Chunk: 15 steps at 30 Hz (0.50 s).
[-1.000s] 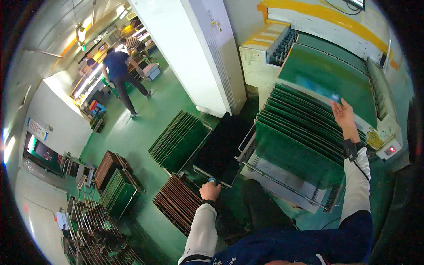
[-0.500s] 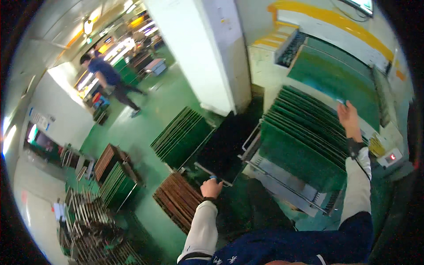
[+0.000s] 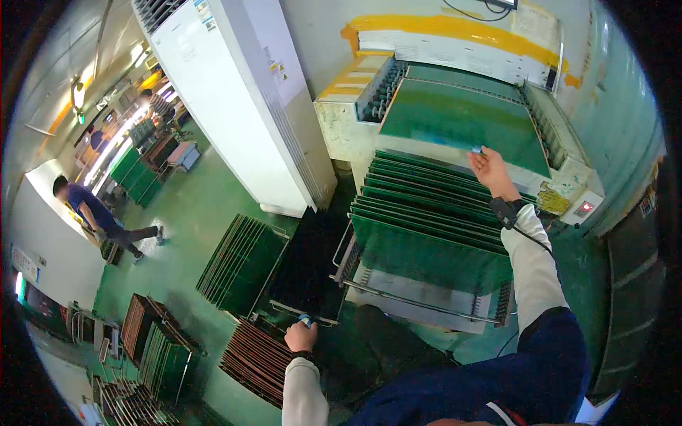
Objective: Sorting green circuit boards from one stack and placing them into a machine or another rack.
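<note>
My right hand (image 3: 490, 170) reaches over the near edge of a flat green panel (image 3: 455, 117) lying on a roller machine. Its fingers are loosely bent and a little apart, with a bluish covering at a fingertip; whether they touch the panel I cannot tell. Below that hand, a rack of upright green panels (image 3: 430, 241) stands in front of the machine. My left hand (image 3: 301, 336) is closed beside the lower edge of a black rack (image 3: 309, 263). Something blue and white shows at its fingertips, too small to name.
Another rack of green panels (image 3: 241, 263) and a stack of brown-edged panels (image 3: 259, 362) stand left of the black rack. A white cabinet (image 3: 234, 92) rises behind. More racks (image 3: 156, 348) stand on the left floor. A person in dark blue (image 3: 99, 216) walks farther off.
The view has swung right, so the machine and racks sit farther left. My right hand stays near the panel's near edge, my left by the black rack. The distant person has walked on leftward.
</note>
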Each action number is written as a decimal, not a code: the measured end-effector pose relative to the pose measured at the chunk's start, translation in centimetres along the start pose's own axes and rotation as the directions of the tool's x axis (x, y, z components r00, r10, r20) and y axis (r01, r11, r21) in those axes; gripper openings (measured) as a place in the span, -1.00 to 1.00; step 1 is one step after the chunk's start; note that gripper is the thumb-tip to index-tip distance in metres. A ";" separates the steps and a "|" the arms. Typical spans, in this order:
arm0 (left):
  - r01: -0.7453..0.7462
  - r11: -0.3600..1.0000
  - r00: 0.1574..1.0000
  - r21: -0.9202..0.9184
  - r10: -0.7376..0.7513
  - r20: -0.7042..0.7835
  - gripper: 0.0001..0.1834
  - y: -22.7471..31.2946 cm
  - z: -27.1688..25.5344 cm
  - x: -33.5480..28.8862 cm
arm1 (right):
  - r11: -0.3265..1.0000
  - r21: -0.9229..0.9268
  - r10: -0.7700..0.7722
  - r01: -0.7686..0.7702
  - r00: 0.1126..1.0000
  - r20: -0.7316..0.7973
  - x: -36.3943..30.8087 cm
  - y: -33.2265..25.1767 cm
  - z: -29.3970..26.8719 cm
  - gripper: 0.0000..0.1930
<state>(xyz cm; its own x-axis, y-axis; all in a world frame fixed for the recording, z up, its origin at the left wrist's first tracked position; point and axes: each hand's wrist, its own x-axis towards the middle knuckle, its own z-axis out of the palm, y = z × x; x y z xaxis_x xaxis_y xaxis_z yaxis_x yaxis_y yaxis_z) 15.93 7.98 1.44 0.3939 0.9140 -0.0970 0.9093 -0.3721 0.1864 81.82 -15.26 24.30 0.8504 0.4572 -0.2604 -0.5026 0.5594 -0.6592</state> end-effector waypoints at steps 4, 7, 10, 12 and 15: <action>0.045 0.998 0.999 -0.032 -0.045 0.024 -0.47 -1.3 -0.7 -0.5 | 1.000 -0.015 0.023 -0.023 1.000 0.012 1.5 1.7 0.2 -0.76; 0.049 0.997 0.998 -0.061 -0.046 0.048 -0.50 -1.0 0.1 -0.2 | 0.838 -0.384 -0.243 0.388 0.895 0.374 4.6 0.9 -4.0 -0.75; 0.068 0.998 0.997 0.016 -0.069 0.042 -0.48 -0.9 -2.3 -1.1 | 0.740 -0.440 -0.321 0.508 0.843 0.432 2.9 1.9 -3.3 -0.70; -0.002 0.999 0.999 -0.039 0.003 0.045 -0.51 0.9 -0.9 0.1 | 0.999 0.019 -0.029 0.027 0.987 0.158 6.0 -3.7 -6.2 -0.75; 0.039 0.999 0.999 -0.018 -0.038 0.033 -0.53 -0.3 -1.5 -0.7 | 0.908 -0.323 -0.142 0.268 0.920 0.365 4.8 -1.2 -4.0 -0.64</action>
<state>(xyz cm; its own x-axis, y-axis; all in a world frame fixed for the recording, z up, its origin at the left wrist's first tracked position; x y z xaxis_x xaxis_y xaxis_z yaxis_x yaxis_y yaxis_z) 15.21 7.65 2.96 0.3631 0.9218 -0.1360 0.9213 -0.3334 0.2003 87.17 -16.53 21.02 0.7969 0.5938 0.1114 -0.1782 0.4072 -0.8958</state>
